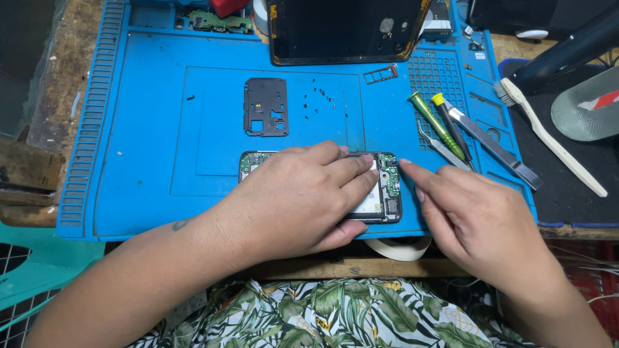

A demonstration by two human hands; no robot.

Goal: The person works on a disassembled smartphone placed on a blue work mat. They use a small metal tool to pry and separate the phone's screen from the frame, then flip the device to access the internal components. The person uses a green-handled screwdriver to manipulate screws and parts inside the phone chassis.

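Head view: my left hand [303, 196] lies flat over the opened phone [385, 187], fingers together, pressing it to the blue mat [142, 161] near its front edge. My right hand [474, 219] is loosely closed and empty — its forefinger tip touches the phone's right end by the exposed board. Loose screws [320, 96] and a black cover plate [265, 106] lie beyond; screwdrivers [445, 122] and tweezers [442, 147] to the right. Risk, as I judge it — a slipping fingertip could scrape the bare board, or a sleeve scatter the screws

mostly covered opened black phone with exposed green circuit board [389, 187]
the left hand [303, 200] hides its middle; the large dark back panel [342, 29] is cut off by the top edge.
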